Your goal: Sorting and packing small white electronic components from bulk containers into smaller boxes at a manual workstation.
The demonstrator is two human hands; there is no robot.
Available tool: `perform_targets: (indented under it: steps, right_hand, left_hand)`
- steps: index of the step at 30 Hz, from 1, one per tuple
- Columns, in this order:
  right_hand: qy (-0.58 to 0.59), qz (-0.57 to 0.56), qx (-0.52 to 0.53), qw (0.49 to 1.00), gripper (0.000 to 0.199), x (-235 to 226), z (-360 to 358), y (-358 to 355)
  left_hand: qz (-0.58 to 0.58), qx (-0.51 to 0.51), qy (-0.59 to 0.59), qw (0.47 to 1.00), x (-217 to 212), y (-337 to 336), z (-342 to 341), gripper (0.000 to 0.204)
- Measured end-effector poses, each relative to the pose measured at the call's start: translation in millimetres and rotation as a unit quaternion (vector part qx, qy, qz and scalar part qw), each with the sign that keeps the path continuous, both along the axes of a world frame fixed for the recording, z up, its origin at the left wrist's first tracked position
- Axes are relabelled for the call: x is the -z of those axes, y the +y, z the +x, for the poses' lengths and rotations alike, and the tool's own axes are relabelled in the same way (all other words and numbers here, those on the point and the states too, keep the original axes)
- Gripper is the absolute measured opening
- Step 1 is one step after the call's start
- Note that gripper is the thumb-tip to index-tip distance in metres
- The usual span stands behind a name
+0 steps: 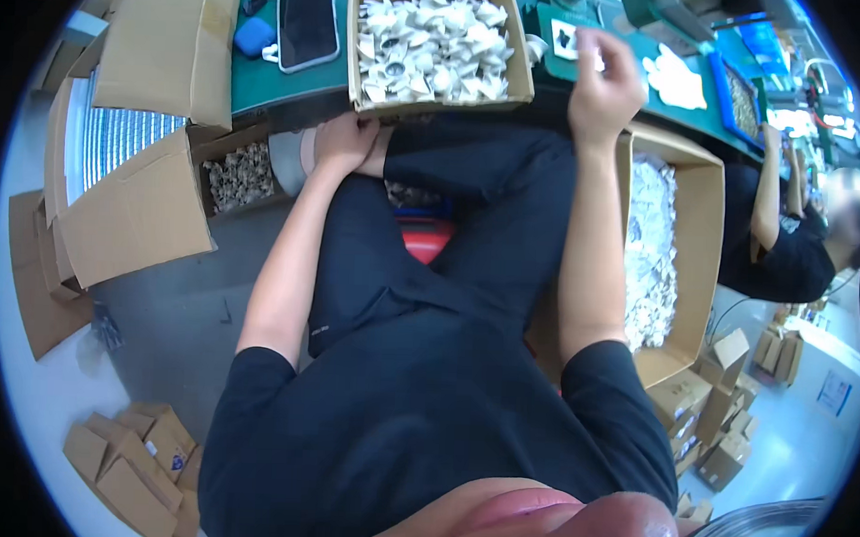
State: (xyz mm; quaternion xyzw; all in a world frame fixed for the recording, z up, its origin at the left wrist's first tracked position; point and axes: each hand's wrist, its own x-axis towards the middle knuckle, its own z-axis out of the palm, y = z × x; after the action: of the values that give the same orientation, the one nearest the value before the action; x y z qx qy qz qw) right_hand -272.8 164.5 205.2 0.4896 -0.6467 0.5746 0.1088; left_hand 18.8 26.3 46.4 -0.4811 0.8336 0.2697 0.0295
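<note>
My left hand (341, 144) rests on the bare ankle of my crossed leg, just below the front edge of an open cardboard box (439, 108). Its fingers lie loosely there and seem to hold nothing. That box is full of small white bladed fan wheels (436, 43). My right hand (609, 85) is raised over the green workbench (256, 84), to the right of the box. Its fingers are curled into a pinch, and whatever is between them is too small to make out. Beside its fingertips is a white plate (563, 38) with a dark part on it.
A phone (309, 26) and a blue case (254, 39) lie left of the box. A white glove (674, 78) and a blue tray (736, 101) are at right. A cardboard carton (698, 249) with white contents stands beside my right arm. A co-worker (782, 233) sits further right.
</note>
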Motion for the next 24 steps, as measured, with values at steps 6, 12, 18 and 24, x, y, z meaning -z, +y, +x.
perform_targets:
  steps: [6, 12, 18, 24]
  right_hand:
    - [-0.025, -0.038, 0.048, 0.998, 0.016, 69, -25, 16]
    - [-0.132, -0.053, 0.0, 0.99, 0.016, 56, 12, 33]
    - [-0.276, -0.099, -0.41, 0.864, 0.018, -49, 35, 78]
    - [-0.284, -0.194, -0.711, 0.613, 0.018, -131, 56, 153]
  left_hand:
    - [0.449, -0.159, 0.591, 0.651, -17, 115, -64, 0.035]
    - [0.504, -0.112, 0.539, 0.666, -32, 123, -103, 0.043]
    - [-0.106, 0.173, 0.295, 0.934, -6, 111, -25, 0.046]
    - [0.015, 0.23, 0.252, 0.94, -17, 102, 26, 0.046]
